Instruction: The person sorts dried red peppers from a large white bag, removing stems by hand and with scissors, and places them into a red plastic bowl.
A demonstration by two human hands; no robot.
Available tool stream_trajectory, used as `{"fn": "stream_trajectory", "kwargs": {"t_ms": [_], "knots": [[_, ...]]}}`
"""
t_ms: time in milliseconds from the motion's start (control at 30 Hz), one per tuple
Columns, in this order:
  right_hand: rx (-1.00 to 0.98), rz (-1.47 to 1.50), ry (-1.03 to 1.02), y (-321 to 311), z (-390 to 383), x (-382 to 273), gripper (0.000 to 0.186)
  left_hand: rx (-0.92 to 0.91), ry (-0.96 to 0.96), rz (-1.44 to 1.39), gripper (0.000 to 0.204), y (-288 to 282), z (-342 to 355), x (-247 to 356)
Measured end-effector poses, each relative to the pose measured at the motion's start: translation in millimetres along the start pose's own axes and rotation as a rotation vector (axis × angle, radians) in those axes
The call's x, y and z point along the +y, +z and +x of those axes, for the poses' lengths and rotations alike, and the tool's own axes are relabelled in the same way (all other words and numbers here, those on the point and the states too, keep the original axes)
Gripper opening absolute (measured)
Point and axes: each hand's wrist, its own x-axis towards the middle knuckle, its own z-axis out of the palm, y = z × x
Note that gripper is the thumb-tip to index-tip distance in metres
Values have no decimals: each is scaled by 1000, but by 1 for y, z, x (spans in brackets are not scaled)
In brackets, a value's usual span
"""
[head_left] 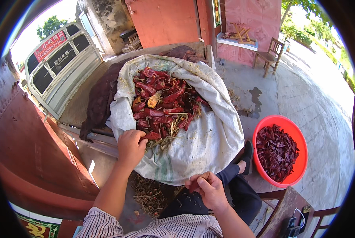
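A white woven sack [201, 146] lies opened out in front of me, its rim folded back around a heap of dried red chili peppers [165, 95]. One pepper in the heap is yellowish, and stalks and seeds are scattered among them. At the sack's near left edge, my left hand [130, 146] has its fingers closed on a red chili pepper [151, 135]. Nearer to me, over my lap, my right hand [209, 190] pinches a dark red chili pepper [194, 185], mostly covered by the fingers.
A red plastic basin [300, 158] of dark red chilies stands on the floor at right. The sack rests on a truck bed [78, 105] beside a dark cloth [100, 99]. Stalk litter [147, 194] lies below. A wooden chair [269, 55] stands farther back; a wooden stool [290, 208] is near right.
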Motion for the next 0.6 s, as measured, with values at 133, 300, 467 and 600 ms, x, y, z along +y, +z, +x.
{"fn": "stream_trajectory", "kwargs": {"t_ms": [133,300,467,600], "knots": [[-6,-62,3,-1,8,4,14,109,-2,-197,21,-9,-12,16],[-1,-278,-121,24,27,-3,29,-82,-275,-734,17,-11,-34,55],[-86,-400,-277,35,40,-3,25,-327,-138,-857,19,-5,-48,90],[-98,-261,-177,26,34,-7,14,-249,-42,-715,20,-9,-15,67]]}}
